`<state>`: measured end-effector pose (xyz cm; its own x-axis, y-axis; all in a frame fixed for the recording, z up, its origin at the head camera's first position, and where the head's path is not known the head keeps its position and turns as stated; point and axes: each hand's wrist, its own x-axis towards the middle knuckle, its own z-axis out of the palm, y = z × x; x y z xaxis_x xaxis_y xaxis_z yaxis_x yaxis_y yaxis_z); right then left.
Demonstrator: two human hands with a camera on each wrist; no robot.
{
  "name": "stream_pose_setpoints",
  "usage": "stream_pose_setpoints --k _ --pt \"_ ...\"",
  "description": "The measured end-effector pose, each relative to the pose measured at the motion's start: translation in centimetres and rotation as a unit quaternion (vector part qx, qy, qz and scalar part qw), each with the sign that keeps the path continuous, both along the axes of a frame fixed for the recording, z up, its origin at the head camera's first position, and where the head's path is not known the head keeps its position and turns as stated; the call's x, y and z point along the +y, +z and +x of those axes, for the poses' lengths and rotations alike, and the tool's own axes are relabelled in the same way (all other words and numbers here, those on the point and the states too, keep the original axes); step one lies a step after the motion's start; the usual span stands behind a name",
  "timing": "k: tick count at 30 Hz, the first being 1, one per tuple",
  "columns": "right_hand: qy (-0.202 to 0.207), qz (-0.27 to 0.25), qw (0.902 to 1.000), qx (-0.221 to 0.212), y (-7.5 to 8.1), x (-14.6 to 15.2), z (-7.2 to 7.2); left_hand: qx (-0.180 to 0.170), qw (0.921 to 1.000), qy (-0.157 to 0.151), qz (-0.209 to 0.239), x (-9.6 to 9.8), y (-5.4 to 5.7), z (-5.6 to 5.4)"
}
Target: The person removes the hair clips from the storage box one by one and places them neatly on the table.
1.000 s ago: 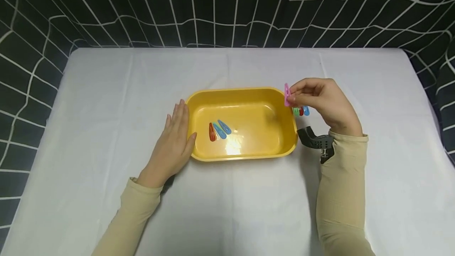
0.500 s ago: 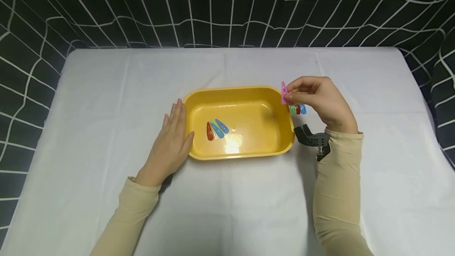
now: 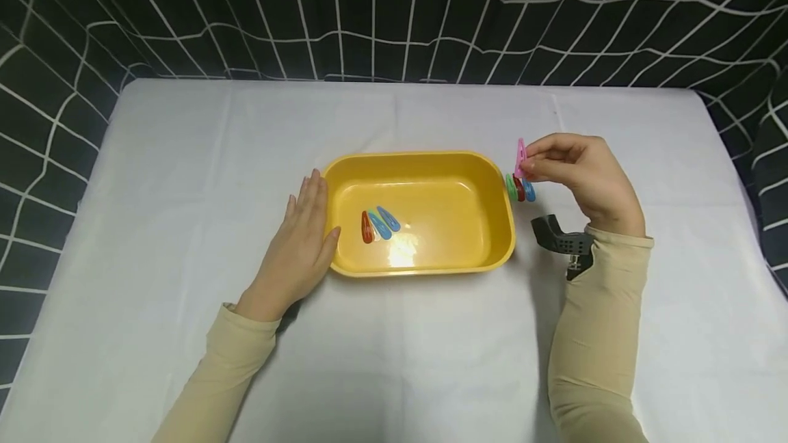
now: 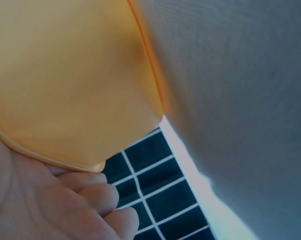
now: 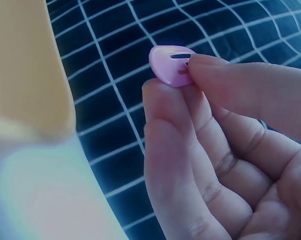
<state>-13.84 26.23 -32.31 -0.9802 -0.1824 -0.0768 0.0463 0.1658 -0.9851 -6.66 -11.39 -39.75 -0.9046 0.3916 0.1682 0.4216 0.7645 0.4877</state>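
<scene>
My right hand (image 3: 587, 180) pinches a pink snap hair clip (image 5: 170, 65) between thumb and forefinger, the clip standing nearly upright. It is held just past the right end of a yellow plastic basin (image 3: 431, 272), overlapping a small row of green, red and blue hair clips (image 3: 520, 189) in the head view. My left hand (image 3: 295, 245) lies along the basin's left end, fingers straight and touching the rim. Inside the basin, left of its middle, lie a red hair clip (image 3: 366, 227) and two blue hair clips (image 3: 384, 222), close together.
A white cloth (image 3: 394, 361) covers the table, and its far edge (image 3: 394, 84) runs behind the basin. Dark fabric with a white grid (image 3: 394, 19) surrounds the back and sides. A black wrist mount (image 3: 563, 243) sticks out from the right sleeve, near the basin's right end.
My right hand has moved right with the pink hair clip, from over the basin's right rim to just outside it. My left hand stays against the basin; the clips inside have not moved.
</scene>
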Motion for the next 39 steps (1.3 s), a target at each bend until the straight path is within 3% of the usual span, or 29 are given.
stream_pose_setpoints --k 4,13,21,28,34,39 --pt "-0.019 -0.02 0.9995 -0.013 -0.5 1.1 -0.4 0.003 1.0 0.003 0.002 -0.2 0.3 0.0" --pt "-0.058 -0.062 0.9924 -0.089 -2.7 4.4 -1.1 0.002 1.0 0.005 0.005 0.2 0.0 0.1" --pt "-0.064 0.007 0.9895 -0.129 -4.5 5.9 -1.2 0.003 1.0 0.005 0.006 0.0 0.0 0.4" --pt "-0.085 0.004 0.9814 -0.172 -5.8 7.2 -1.0 0.011 0.9999 -0.004 0.012 0.1 0.0 0.1" --pt "-0.097 0.008 0.9779 -0.185 -6.4 7.3 -0.7 0.003 0.9999 -0.002 0.011 0.2 0.1 0.2" --pt "-0.094 0.049 0.9778 -0.181 -6.6 6.9 -1.0 0.003 1.0 0.0 0.008 0.1 0.0 0.3"
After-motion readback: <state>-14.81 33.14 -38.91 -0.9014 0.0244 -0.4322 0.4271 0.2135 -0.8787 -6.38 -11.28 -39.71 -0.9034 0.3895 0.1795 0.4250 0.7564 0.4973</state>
